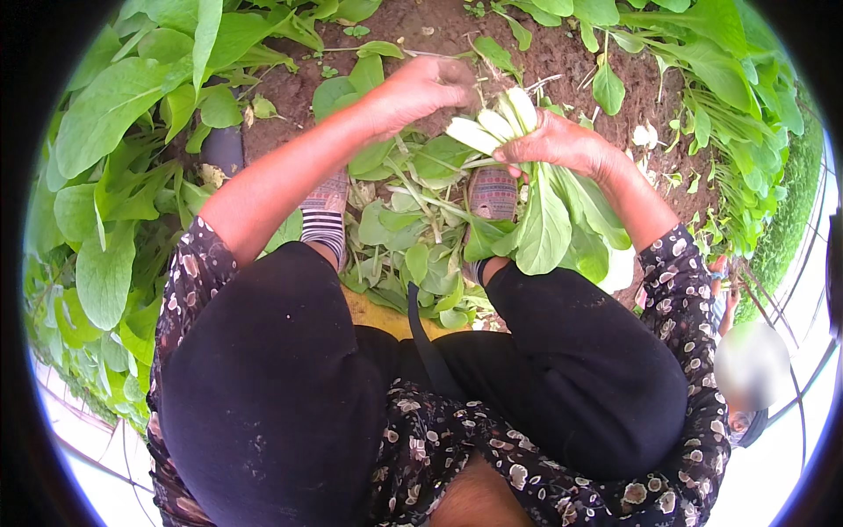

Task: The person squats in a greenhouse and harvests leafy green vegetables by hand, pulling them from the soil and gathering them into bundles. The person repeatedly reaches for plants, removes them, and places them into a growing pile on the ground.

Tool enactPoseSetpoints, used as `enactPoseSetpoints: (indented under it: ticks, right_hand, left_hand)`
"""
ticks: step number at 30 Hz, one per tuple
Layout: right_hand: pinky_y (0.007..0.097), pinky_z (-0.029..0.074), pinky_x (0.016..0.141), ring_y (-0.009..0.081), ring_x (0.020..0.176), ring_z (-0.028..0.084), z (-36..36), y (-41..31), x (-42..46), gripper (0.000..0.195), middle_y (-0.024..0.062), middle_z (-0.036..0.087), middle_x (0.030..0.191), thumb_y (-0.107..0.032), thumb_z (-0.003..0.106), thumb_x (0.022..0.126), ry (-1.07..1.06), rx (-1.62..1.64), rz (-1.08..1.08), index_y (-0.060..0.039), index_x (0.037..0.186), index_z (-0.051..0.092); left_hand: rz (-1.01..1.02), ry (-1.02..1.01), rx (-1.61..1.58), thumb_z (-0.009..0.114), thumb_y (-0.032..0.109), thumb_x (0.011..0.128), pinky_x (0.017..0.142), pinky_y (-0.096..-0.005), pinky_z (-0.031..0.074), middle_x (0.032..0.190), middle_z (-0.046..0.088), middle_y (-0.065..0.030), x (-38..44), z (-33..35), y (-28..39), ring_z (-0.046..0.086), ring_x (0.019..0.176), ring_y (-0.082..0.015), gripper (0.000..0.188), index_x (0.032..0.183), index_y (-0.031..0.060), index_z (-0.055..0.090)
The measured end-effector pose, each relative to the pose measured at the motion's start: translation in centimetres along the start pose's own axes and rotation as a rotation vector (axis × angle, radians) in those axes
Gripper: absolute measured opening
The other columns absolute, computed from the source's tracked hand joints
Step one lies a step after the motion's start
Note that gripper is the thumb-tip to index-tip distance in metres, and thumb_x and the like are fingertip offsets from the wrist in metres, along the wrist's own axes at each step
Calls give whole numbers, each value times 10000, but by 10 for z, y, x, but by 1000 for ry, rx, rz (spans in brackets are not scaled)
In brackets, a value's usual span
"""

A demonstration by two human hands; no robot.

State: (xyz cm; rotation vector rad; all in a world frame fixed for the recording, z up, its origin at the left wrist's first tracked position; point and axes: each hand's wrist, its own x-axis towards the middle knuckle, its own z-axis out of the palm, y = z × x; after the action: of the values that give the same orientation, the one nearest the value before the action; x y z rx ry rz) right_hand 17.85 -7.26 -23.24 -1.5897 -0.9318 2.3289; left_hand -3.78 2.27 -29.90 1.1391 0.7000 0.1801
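My right hand (pixel 560 141) is closed around a bunch of leafy greens (pixel 543 224). The thick pale stem ends point up and left, and broad green leaves hang below over my right shin. Just left of the stem ends is my left hand (pixel 438 85), blurred, with curled fingers close to thin roots and stems; whether it grips any of them is unclear. Loose leaves and stalks (pixel 421 217) lie heaped on the ground between my patterned shoes (pixel 494 191).
Tall leafy plants (pixel 108 151) crowd the left side, with more rows (pixel 724 85) on the right. Brown soil (pixel 408 33) lies ahead. A yellow surface (pixel 375 316) shows beneath me. Another person (pixel 744 421) is at the far right, partly blurred.
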Motion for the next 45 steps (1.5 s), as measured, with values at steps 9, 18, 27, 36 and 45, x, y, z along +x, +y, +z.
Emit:
enactPoseSetpoints:
  ticks: [9, 18, 27, 36, 45]
  right_hand:
    - [266, 503, 632, 90, 677, 589, -2, -18, -2, 250, 20, 647, 753, -205, 726, 847, 11, -75, 27, -26, 1007, 654]
    - [273, 492, 651, 99, 689, 589, 4, -13, 8, 243, 20, 646, 741, -228, 710, 851, -15, -109, 18, -25, 974, 660]
    - [268, 502, 642, 96, 682, 591, 2, -14, 5, 225, 19, 649, 735, -220, 719, 844, 14, -65, 42, -30, 951, 664]
    - [265, 495, 650, 115, 719, 609, -11, -9, 5, 295, 53, 670, 768, -212, 733, 835, 0, 24, 27, 17, 1013, 684]
    - [263, 486, 635, 100, 687, 587, -3, -13, 6, 262, 32, 652, 747, -210, 729, 841, -7, 54, 7, 1, 989, 681]
  left_hand:
    - [0, 191, -467, 577, 348, 973, 905, -386, 489, 931, 625, -59, -13, -45, -20, 592, 891, -187, 297, 903, 61, 608]
    - [94, 43, 136, 678, 218, 881, 796, -256, 505, 967, 697, -34, -9, -10, 0, 625, 859, -91, 262, 1052, 21, 697]
    - [-58, 371, -127, 564, 398, 944, 735, -318, 517, 945, 678, -46, -19, -27, -3, 615, 800, -137, 416, 1077, 14, 651]
    - [135, 171, 25, 689, 103, 865, 719, -250, 512, 1044, 655, -41, -36, -10, -28, 599, 894, -95, 379, 1212, -2, 577]
    - [104, 95, -361, 604, 5, 817, 736, -298, 512, 966, 652, -57, -30, -15, -27, 611, 826, -147, 203, 1019, 18, 621]
